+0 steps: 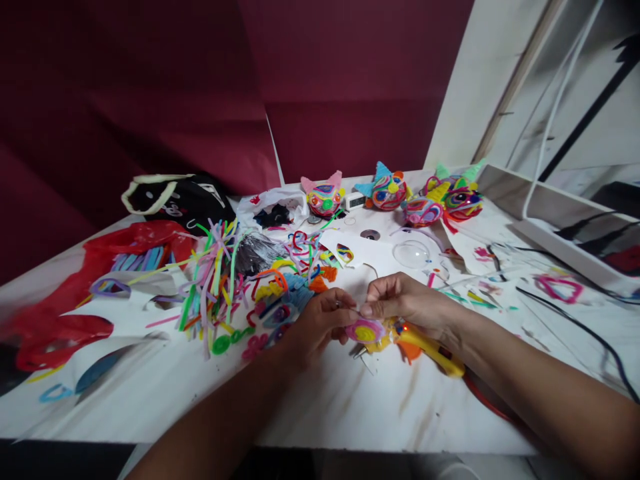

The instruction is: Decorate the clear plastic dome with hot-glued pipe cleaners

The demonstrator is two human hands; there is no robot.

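My left hand and my right hand meet above the middle of the white table. Both pinch a small coiled pipe-cleaner disc, pink round the outside and yellow inside. Fingers of each hand are pressed together on its upper edge. Just below my right hand lies a yellow glue gun with a small red light lit. A heap of coloured pipe cleaners spreads to the left of my left hand.
Several finished pipe-cleaner animal heads stand along the far edge, another beside a small white clock. A clear plastic dome, a red plastic bag and a black bag lie around. Black cables cross the right side.
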